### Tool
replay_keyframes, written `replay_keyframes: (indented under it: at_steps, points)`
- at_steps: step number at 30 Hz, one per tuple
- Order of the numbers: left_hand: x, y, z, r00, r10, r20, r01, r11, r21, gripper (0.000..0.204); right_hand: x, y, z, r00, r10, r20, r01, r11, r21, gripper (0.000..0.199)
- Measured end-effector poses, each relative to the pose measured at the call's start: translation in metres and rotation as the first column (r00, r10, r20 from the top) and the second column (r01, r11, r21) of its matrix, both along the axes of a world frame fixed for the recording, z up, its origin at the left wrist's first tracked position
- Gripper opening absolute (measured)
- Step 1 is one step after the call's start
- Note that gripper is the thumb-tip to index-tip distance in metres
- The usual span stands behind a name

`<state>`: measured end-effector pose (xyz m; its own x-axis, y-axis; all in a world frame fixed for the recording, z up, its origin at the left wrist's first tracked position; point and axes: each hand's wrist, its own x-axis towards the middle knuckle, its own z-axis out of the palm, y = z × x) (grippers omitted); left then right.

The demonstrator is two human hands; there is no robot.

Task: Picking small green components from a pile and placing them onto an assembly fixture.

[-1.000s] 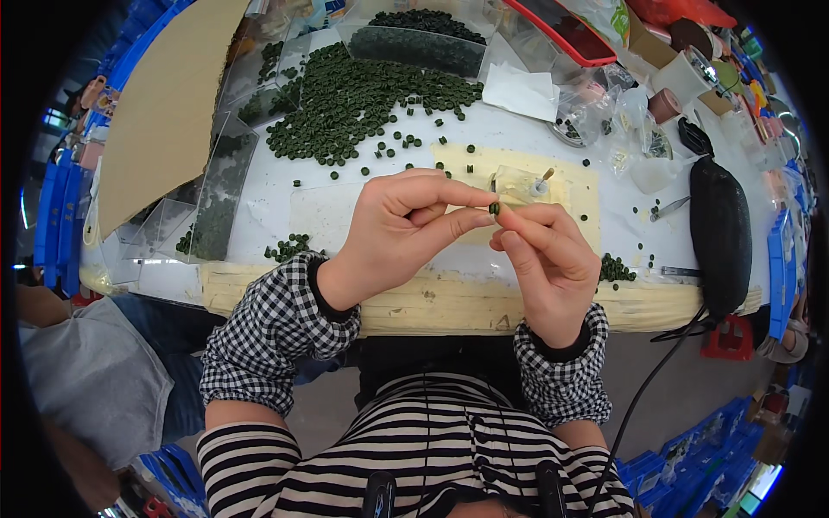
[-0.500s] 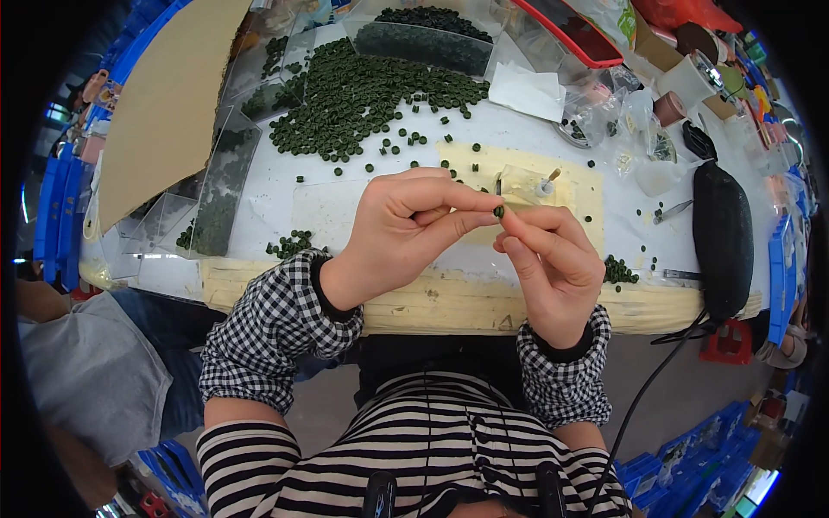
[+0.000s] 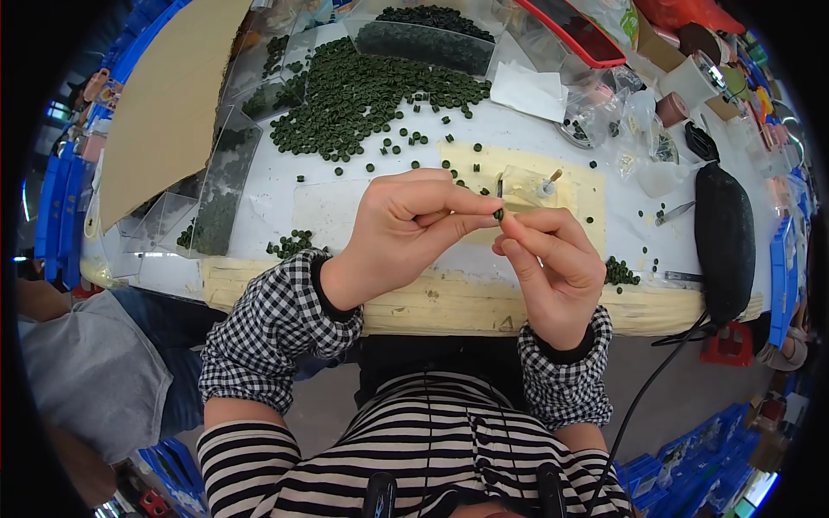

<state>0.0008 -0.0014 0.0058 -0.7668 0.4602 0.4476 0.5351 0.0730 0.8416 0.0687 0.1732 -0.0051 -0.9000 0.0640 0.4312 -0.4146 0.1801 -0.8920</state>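
Over the near part of the table, my left hand (image 3: 401,229) pinches a small dark green round part (image 3: 499,214) between thumb and fingertips. From the other side, my right hand (image 3: 557,272) has its fingers curled and closed, with its fingertips against the same part. Beyond the hands spreads a large pile of matching green parts (image 3: 345,99), some showing a grooved, spool-like side. A smaller heap of green parts (image 3: 292,243) lies left of my left hand, and another cluster (image 3: 620,271) is just right of my right hand.
A cardboard sheet (image 3: 168,104) and clear plastic bins (image 3: 226,186) stand at the left. Behind the pile is a clear tray (image 3: 423,45) of green parts. A small clear fixture (image 3: 527,183) sits on yellow tape. At right are a black pouch (image 3: 724,237) and tweezers (image 3: 675,211).
Almost nothing differs. The small green part has turned or shifted slightly between my fingertips; both hands stay in place.
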Motion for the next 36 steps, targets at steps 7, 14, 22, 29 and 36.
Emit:
replay_keyframes:
  at_steps: [7,14,22,29,36]
  points:
    - [-0.0012,-0.0005,-0.0011,1.000,-0.008,0.014,0.007,1.000,0.007,0.021,-0.0003,-0.0001,-0.0002,1.000,-0.006,0.007,0.006,1.000,0.001,0.028]
    - [-0.0028,-0.0001,-0.0033,0.999,-0.023,0.037,0.023,1.000,0.017,0.022,-0.0004,0.0001,-0.0006,1.000,-0.014,0.023,0.014,1.000,-0.011,0.027]
    - [-0.0011,-0.0011,-0.0037,0.993,-0.033,0.114,0.031,0.999,0.021,0.023,-0.0005,-0.0002,-0.0018,1.000,-0.015,0.021,0.015,1.000,-0.009,0.026]
    - [-0.0004,0.0002,-0.0036,0.984,-0.043,0.172,0.037,0.999,0.037,0.023,-0.0007,0.0009,-0.0019,1.000,-0.021,0.002,0.021,1.000,0.015,0.026]
    - [-0.0019,0.0004,-0.0080,0.990,-0.047,0.130,0.040,0.998,0.053,0.021,-0.0020,0.0018,-0.0030,1.000,-0.020,-0.021,0.021,0.999,0.045,0.025]
